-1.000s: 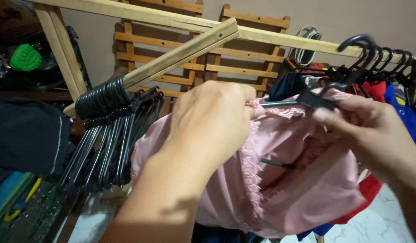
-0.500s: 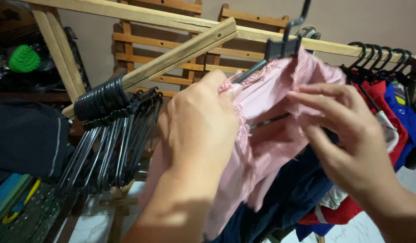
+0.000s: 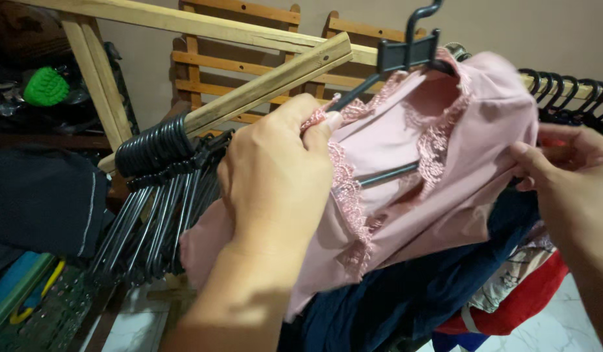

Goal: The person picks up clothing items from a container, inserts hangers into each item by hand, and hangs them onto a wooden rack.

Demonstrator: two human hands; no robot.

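A pink garment [image 3: 438, 176] with lace trim hangs over a black plastic hanger [image 3: 406, 55], held up in front of a wooden rail [image 3: 204, 23]. My left hand [image 3: 275, 176] pinches the garment's lace edge and the hanger's left arm. At the right, my right hand [image 3: 569, 176] grips the garment's other shoulder. The hanger's hook points up, clear of the rail.
A bunch of empty black hangers [image 3: 158, 189] hangs on a slanted wooden bar [image 3: 269, 81] at the left. More hooks [image 3: 569, 85] sit on the rail at the right, with dark blue [image 3: 406, 293] and red clothes [image 3: 523, 300] below. Wooden slats [image 3: 249, 72] lean against the wall.
The garment and hanger rose from chest height to the rail's level. My right hand moved from the hanger's middle out to the garment's right shoulder, and the cloth spread over the hanger.
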